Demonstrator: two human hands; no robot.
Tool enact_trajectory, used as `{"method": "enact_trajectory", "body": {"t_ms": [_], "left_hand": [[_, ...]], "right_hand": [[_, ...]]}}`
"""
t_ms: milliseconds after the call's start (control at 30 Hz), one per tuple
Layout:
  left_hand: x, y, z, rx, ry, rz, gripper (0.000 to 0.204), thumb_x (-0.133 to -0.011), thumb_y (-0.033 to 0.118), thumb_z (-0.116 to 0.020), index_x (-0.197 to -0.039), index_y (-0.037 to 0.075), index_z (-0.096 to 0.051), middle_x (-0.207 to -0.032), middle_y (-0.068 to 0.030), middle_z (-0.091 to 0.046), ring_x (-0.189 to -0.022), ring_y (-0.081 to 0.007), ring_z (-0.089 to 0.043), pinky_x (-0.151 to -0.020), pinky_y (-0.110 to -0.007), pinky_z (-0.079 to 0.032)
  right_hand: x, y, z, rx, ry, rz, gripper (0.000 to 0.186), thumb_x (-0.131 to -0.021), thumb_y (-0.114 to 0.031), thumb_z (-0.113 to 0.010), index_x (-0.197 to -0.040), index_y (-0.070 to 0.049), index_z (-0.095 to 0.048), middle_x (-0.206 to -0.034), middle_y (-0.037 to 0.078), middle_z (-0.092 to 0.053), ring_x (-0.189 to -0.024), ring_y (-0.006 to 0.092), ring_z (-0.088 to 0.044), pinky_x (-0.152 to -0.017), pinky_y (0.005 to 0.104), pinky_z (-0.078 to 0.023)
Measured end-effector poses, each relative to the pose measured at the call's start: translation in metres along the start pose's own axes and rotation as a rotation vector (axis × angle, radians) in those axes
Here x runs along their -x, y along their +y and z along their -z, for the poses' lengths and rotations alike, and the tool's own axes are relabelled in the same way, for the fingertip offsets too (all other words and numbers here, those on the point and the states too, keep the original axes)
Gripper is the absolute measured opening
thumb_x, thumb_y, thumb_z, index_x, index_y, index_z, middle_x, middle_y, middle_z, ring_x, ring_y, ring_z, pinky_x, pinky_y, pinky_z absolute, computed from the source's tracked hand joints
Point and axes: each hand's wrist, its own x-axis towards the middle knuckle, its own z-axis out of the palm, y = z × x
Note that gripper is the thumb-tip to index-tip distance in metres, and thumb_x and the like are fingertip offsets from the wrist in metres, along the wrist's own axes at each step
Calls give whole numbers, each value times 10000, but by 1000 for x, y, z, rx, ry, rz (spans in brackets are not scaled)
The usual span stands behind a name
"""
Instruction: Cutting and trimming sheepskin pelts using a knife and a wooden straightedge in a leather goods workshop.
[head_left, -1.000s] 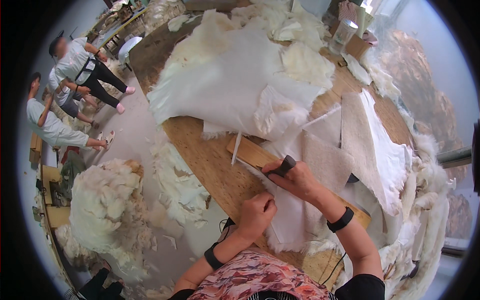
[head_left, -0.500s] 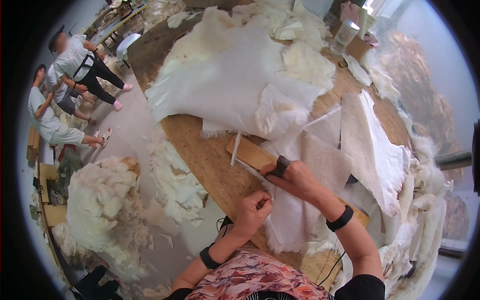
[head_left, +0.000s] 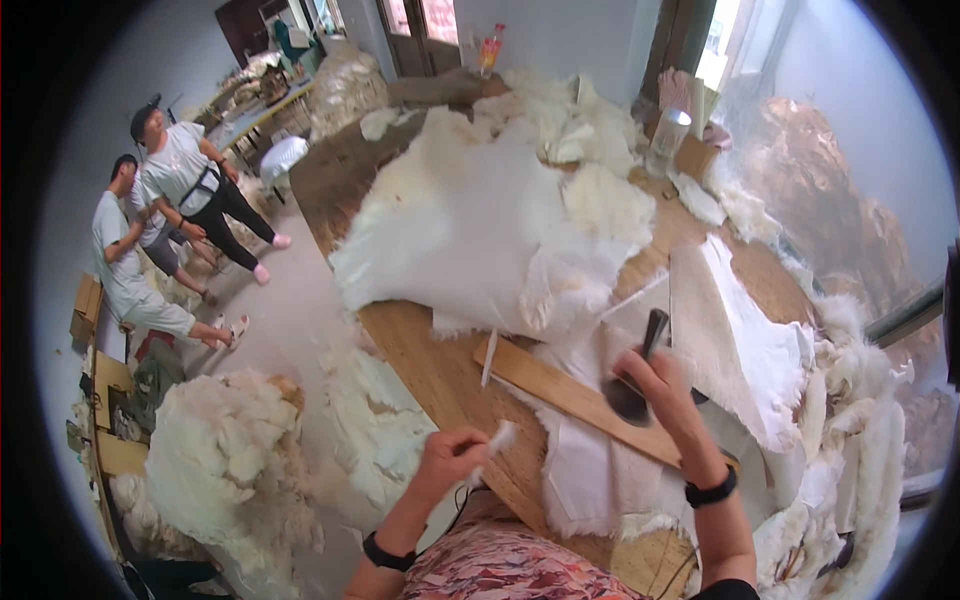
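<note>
My left hand [head_left: 450,462], near the table's front edge, pinches a small white strip of hide [head_left: 503,437]. My right hand [head_left: 662,388] is raised over the right end of a long wooden board [head_left: 570,392], closed round a dark hand tool [head_left: 656,328] with a short handle and a broad, rounded lower part; motion blurs it. The board lies slantwise across white hide pieces [head_left: 585,480] with furry edges. Another thin white strip [head_left: 489,358] lies across the board's far left end. Beige and white hide pieces [head_left: 705,350] overlap to the right of the board.
A large white hide [head_left: 440,230] covers the far part of the wooden table [head_left: 420,345]. A clear jar [head_left: 668,135] stands at the back right. Fleece heaps [head_left: 225,450] fill the floor at left. Several people [head_left: 185,190] stand beyond them. Fur strips [head_left: 860,440] hang along the right edge.
My hands have moved apart: the left back and leftward with a white strip, the right up off the board and rightward with the dark tool. The view has tilted up.
</note>
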Motion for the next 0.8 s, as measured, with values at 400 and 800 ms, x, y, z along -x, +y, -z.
{"method": "enact_trajectory", "body": {"t_ms": [400,800], "left_hand": [[-125,27,81,-1356,532,-635,676,-703,169,-735,-1322,90,-475,-1252,-172,-523,-1100,-314,-549,-903,-464,-445],[-281,56,111,-799,336,-763,201,-754,132,-699,-939,63,-664,-710,-150,-607,-658,-249,-616,-609,-367,-492]], "right_hand": [[85,34,5,967,48,-103,332,-762,-390,-698,-870,-80,-650,-692,152,-649,-694,352,-649,-627,449,-494],[70,36,-33,903,155,-268,527,-656,-356,-789,-1072,-120,-566,-793,132,-678,-781,332,-666,-688,437,-503]]}}
